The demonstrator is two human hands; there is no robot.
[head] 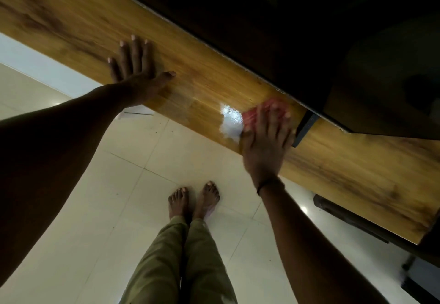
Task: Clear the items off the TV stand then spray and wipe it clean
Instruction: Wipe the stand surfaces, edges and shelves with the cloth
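- TV stand [83, 25]: its long wooden top runs slantwise across the view from upper left to lower right. The visible stretch carries no loose items, so I judge the clearing done and the wiping under way.
- Pink cloth [250, 115] lies flat on the top near the back edge, just beside a shiny wet patch [229, 120] that catches the light.
- Right hand [264, 146] presses the cloth down with its fingers spread flat over it. It does not bunch or pinch the cloth. The hand is blurred, so finer finger detail is unclear.
- Left hand [137, 70] rests palm down on the bare wood, well apart from the cloth. Its fingers are straight and it grasps nothing. It looks like a brace for leaning.
- To wipe well, carry the cloth through the wet patch in long overlapping strokes along the grain, so no streaks or pooled spray are left.
- A dark foot [306, 128] of the TV [309, 29] stands touching or just beside the wiping fingers. Work round it and into the strip under the screen, and avoid knocking it.
- The wood under the left palm also needs a pass, so that hand should shift once the near section is dry.
- Bare feet [192, 199] stand on the glossy tiled floor [119, 172], where drips over the front edge could make it slippery.
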